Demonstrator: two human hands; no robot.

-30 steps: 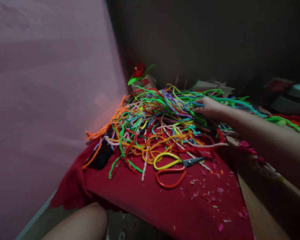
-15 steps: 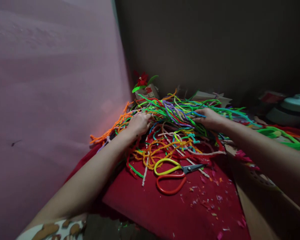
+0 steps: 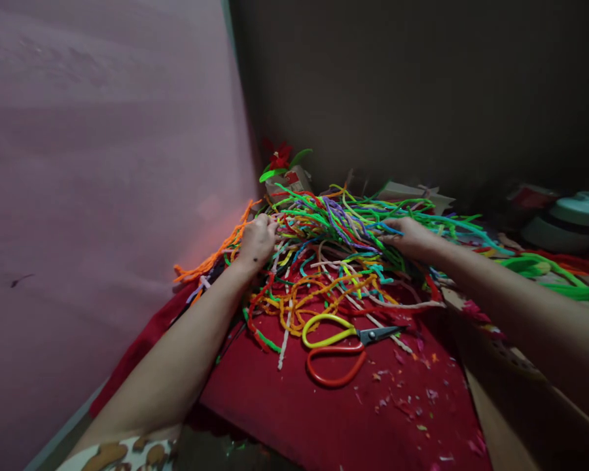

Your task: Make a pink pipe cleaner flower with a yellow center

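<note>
A heap of many-coloured pipe cleaners (image 3: pixel 324 219) lies tangled across the far part of the red surface. At the heap's left side my left hand (image 3: pixel 258 242) is closed around some of the stems, its fingertips partly hidden. My right hand (image 3: pixel 406 237) grips the bundle from the right, thumb and fingers pinching green and blue stems. Scissors (image 3: pixel 368 337) with one yellow and one red handle lie in front of the heap, blades slightly apart and pointing right. Twisted orange pipe cleaners (image 3: pixel 319 286) lie loose between the scissors and the heap.
Small coloured scraps (image 3: pixel 412 399) litter the red cloth (image 3: pixel 275 405). A pink wall (image 3: pixel 127 163) stands close on the left. Behind the heap is a red flower (image 3: pixel 279 157) with green leaves. A pale lidded container (image 3: pixel 569 219) sits at the far right.
My left hand has shifted left and slightly up along the heap. My right hand has stayed nearly in place, and the scissors have not moved.
</note>
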